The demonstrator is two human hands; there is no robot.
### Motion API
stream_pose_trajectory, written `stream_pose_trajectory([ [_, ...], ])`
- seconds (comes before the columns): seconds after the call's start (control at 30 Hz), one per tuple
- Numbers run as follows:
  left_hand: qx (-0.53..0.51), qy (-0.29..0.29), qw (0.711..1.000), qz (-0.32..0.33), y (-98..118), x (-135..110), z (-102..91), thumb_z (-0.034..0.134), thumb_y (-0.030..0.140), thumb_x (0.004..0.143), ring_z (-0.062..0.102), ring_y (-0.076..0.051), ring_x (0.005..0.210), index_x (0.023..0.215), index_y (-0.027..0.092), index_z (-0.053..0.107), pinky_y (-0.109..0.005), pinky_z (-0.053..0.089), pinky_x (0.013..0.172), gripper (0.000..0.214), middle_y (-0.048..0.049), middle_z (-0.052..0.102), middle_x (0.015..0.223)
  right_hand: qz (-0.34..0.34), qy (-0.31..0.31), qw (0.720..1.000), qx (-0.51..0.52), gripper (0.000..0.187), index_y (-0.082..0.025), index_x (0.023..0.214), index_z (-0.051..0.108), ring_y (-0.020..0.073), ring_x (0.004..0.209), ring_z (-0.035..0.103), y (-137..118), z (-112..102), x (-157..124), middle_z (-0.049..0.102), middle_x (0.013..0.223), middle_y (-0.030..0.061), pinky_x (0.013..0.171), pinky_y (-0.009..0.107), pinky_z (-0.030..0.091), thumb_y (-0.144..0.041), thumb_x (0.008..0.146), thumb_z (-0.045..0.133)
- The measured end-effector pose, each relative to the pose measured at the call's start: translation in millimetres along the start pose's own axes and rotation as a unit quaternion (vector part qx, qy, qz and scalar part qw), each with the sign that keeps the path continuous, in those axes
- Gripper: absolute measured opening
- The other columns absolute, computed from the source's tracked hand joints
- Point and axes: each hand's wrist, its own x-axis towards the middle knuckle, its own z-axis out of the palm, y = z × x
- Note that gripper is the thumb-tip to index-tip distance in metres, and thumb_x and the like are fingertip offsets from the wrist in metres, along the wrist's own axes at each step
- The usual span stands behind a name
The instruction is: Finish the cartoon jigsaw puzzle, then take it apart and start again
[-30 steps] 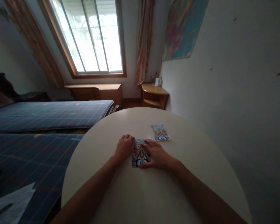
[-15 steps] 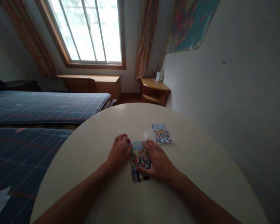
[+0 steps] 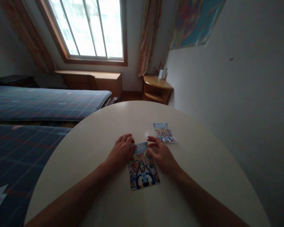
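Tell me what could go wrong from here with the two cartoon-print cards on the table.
The left hand is at the upper left corner of the nearer cartoon-print card, so pressing hard there might crease it. The right hand looks close to the farther cartoon-print card, so a stray movement could nudge that one.

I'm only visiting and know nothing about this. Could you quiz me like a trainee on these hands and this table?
1. True or false: a colourful, rectangular printed sheet lies between the bare left hand and bare right hand.
2. Which hand is nearer the second colourful printed sheet, farther across the round, cream-coloured table? A: left; B: right; C: equally near.
3. Fill in: the large cartoon face on the nearer sheet is mainly ____.

Key: 1 true; 2 B; 3 blue.
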Motion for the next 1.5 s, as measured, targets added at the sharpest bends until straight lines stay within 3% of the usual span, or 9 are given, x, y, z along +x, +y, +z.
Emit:
stream_pose_trajectory([
  [0.1,0.002,-0.003,1.000,0.004,-1.1,-0.1,0.1,0.051,0.024,0.097,0.048,-0.028,0.127,0.101,0.017,0.057,-0.046,0.039,0.108,0.010,-0.0132,0.055,0.132,-0.007,0.021,1.000,0.000,0.044,-0.021,0.126,0.055,0.0187,0.092,0.067,1.4,2.5,2.8,0.066,0.123,0.0097,0.087,0.039,0.055,-0.019,0.082,0.056],
  [0.2,0.001,-0.002,1.000,0.009,-2.3,-0.1,0.4,0.052,0.024,0.097,0.048,-0.028,0.127,0.100,0.018,0.057,-0.046,0.039,0.109,0.009,-0.0126,0.055,0.134,-0.038,0.042,0.995,-0.080,0.041,-0.018,0.125,0.059,0.0233,0.107,0.063,0.3,4.3,3.6,0.066,0.123,0.0110,0.099,0.044,0.049,-0.018,0.083,0.058],
  [0.3,0.001,-0.012,1.000,0.008,-2.1,-0.1,-0.4,0.054,0.024,0.096,0.050,-0.028,0.125,0.099,0.017,0.058,-0.047,0.038,0.109,0.008,-0.0125,0.056,0.133,-0.085,0.021,0.981,-0.171,0.041,-0.017,0.123,0.062,0.0267,0.118,0.057,-3.2,5.9,0.8,0.067,0.120,0.0120,0.107,0.046,0.041,-0.019,0.082,0.065],
  [0.37,0.001,-0.018,1.000,0.008,-1.2,-0.2,-1.5,0.055,0.023,0.095,0.050,-0.029,0.124,0.096,0.017,0.058,-0.047,0.039,0.108,0.007,-0.0127,0.056,0.133,-0.111,-0.003,0.977,-0.182,0.040,-0.017,0.123,0.063,0.0252,0.116,0.058,-5.7,7.0,-2.0,0.068,0.118,0.0111,0.106,0.043,0.042,-0.018,0.083,0.066],
  [0.93,-0.029,0.006,0.999,0.032,-1.6,-6.7,-0.4,0.052,0.020,0.094,0.052,-0.028,0.120,0.096,0.017,0.059,-0.046,0.044,0.104,0.008,-0.0123,0.059,0.127,-0.103,-0.037,0.986,-0.128,0.043,-0.019,0.119,0.062,0.0223,0.102,0.060,-3.5,2.6,-3.1,0.067,0.102,0.0060,0.096,0.041,0.045,-0.011,0.078,0.071],
  [1.2,-0.081,0.010,0.996,0.036,-4.1,-5.5,-0.5,0.057,0.022,0.092,0.052,-0.027,0.120,0.094,0.020,0.061,-0.047,0.042,0.105,0.005,-0.0088,0.060,0.128,-0.108,-0.025,0.991,-0.075,0.034,-0.021,0.108,0.066,0.0181,0.090,0.061,-9.5,0.0,-4.9,0.065,0.094,0.0029,0.085,0.035,0.049,-0.006,0.077,0.067],
  [1.4,-0.166,-0.015,0.986,0.011,-4.3,-0.8,-6.7,0.061,0.022,0.088,0.060,-0.024,0.102,0.090,0.020,0.064,-0.040,0.048,0.094,0.005,-0.0059,0.069,0.095,-0.079,-0.019,0.997,-0.005,0.026,-0.021,0.106,0.065,0.0158,0.084,0.063,-2.4,1.5,-5.8,0.066,0.098,0.0040,0.078,0.032,0.054,-0.011,0.082,0.062],
  [1.5,-0.175,-0.017,0.984,-0.001,-4.5,-0.3,-8.1,0.060,0.025,0.088,0.062,-0.023,0.095,0.091,0.020,0.067,-0.037,0.050,0.089,0.009,-0.0054,0.069,0.090,-0.088,-0.013,0.996,-0.015,0.026,-0.021,0.109,0.064,0.0173,0.088,0.064,-5.0,4.9,-3.2,0.066,0.101,0.0055,0.081,0.035,0.055,-0.014,0.084,0.060],
])
